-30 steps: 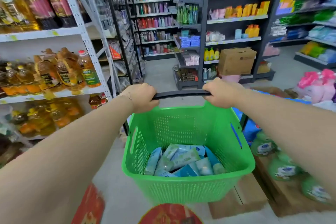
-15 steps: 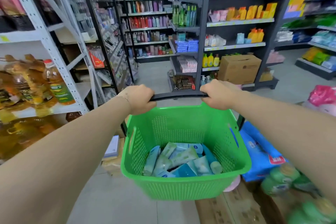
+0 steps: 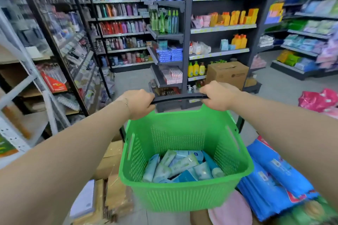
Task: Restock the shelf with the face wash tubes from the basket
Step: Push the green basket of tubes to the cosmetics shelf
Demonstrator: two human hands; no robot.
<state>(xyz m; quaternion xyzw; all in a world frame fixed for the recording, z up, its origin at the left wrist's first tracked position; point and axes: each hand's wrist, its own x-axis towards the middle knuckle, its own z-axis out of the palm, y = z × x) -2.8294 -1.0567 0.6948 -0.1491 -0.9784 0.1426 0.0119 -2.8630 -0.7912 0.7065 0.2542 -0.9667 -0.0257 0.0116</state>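
I carry a green plastic basket (image 3: pixel 184 193) in front of me by its black handle (image 3: pixel 180 97). My left hand (image 3: pixel 140 103) grips the handle's left end and my right hand (image 3: pixel 218 95) grips its right end. Several pale blue and green face wash tubes (image 3: pixel 181 167) lie piled in the bottom of the basket. Ahead stands a dark shelf unit (image 3: pixel 222 27) with toiletries, tubes and bottles on its top shelf.
A brown carton (image 3: pixel 227 74) sits at the foot of that shelf unit. Blue packs (image 3: pixel 274 179) are stacked on the floor to my right, pink bags (image 3: pixel 319 100) beyond them. Cardboard boxes (image 3: pixel 111 162) lie low on my left beside a white metal rack (image 3: pixel 34 82). An aisle runs ahead left.
I have walked forward past the cooking oil rack, which has left the view. The dark shelf unit and carton are closer. Both hands keep their hold on the handle.
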